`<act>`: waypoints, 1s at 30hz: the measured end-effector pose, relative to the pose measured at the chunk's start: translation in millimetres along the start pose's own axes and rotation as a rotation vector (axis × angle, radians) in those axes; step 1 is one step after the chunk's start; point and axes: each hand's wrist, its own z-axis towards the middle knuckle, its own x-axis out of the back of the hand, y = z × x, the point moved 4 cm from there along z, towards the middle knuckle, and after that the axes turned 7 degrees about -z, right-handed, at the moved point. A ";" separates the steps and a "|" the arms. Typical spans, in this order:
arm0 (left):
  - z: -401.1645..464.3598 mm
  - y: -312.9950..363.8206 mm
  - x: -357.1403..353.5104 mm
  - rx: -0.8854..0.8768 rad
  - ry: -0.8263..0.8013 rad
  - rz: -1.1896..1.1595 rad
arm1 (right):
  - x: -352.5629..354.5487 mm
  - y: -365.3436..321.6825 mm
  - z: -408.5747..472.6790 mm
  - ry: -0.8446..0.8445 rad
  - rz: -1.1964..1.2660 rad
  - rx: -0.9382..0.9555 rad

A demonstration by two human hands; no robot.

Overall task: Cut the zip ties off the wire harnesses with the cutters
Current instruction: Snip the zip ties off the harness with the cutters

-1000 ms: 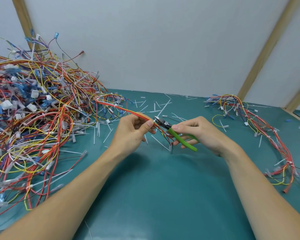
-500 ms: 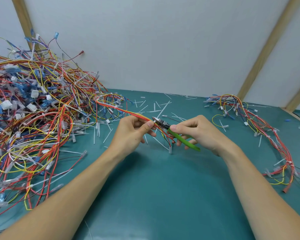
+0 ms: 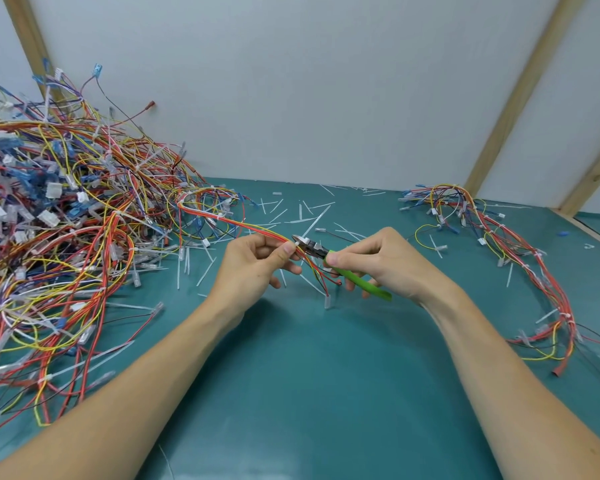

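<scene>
My left hand (image 3: pixel 257 263) pinches a red, orange and yellow wire harness (image 3: pixel 234 221) above the middle of the teal table. This harness runs back left into the big pile. My right hand (image 3: pixel 385 261) grips the green-handled cutters (image 3: pixel 347 271). Their dark jaws (image 3: pixel 303 242) sit at a small white zip tie on the harness, right beside my left thumb. The loose wire ends hang below the jaws, with a clear connector (image 3: pixel 327 301) touching the table.
A large tangled pile of wire harnesses (image 3: pixel 59 244) fills the left side. A smaller bundle of harnesses (image 3: pixel 520 258) lies along the right. Several cut white zip-tie pieces (image 3: pixel 309 216) lie scattered on the teal table (image 3: pixel 309 393) behind my hands. White wall panels with wooden battens stand behind.
The cutter jaws have moved a little left along the harness, closer to my left thumb. My right hand has shifted slightly down with the handles. The harness stays held.
</scene>
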 end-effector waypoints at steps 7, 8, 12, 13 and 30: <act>1.0 -2.1 0.8 -0.001 0.012 0.002 | -1.3 -0.6 -0.4 0.000 0.001 -0.011; 1.2 -2.3 0.8 -0.001 0.012 0.002 | -1.6 -0.2 -0.5 -0.001 0.000 -0.014; 1.7 -2.7 1.9 -0.002 0.016 0.002 | -3.5 0.3 -0.4 -0.006 0.001 -0.020; 1.8 -2.9 2.0 -0.003 0.016 0.003 | -3.5 0.3 -0.2 -0.005 0.000 -0.022; 1.4 -0.9 2.4 0.001 0.019 -0.001 | -4.3 2.4 2.0 0.042 -0.017 -0.007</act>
